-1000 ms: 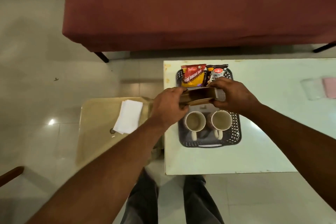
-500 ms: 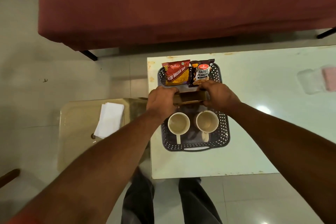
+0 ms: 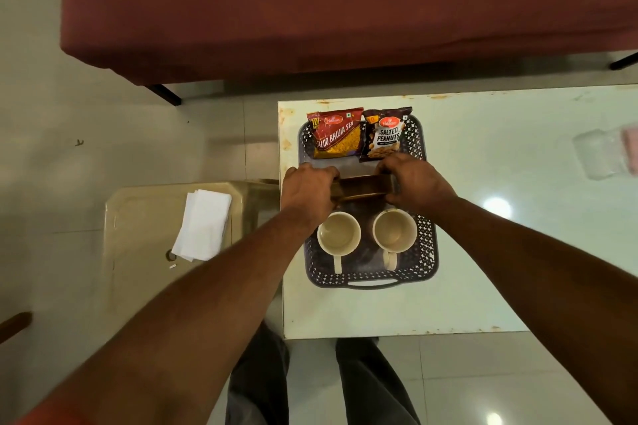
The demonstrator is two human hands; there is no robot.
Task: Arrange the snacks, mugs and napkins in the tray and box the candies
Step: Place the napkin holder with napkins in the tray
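Change: the brown box [image 3: 362, 187], held tilted a second ago, is now level and lower over the middle of the tray [image 3: 431, 252]. I cannot tell if it touches the tray floor.
Left hand [image 3: 307, 190]: fingers curled round the box's left end.
Right hand [image 3: 414, 183]: fingers gripping the right end.
Meaning: the box looks about to be set down, while the napkins are not yet in the tray.
Snacks: red packet [image 3: 336, 138] and peanut packet [image 3: 385, 136] side by side at the tray's far end.
Mugs: left mug [image 3: 338, 235] and right mug [image 3: 394, 230] at the near end, handles toward me.
Napkins [image 3: 203, 222]: white stack on the beige stool [image 3: 145, 217], left of the desk [image 3: 500, 269].
Desk: pale and glossy, with a blurred clear pouch [image 3: 600, 153] at far right.
Room: tiled floor [image 3: 86, 131] and a dark red sofa [image 3: 345, 3] beyond.
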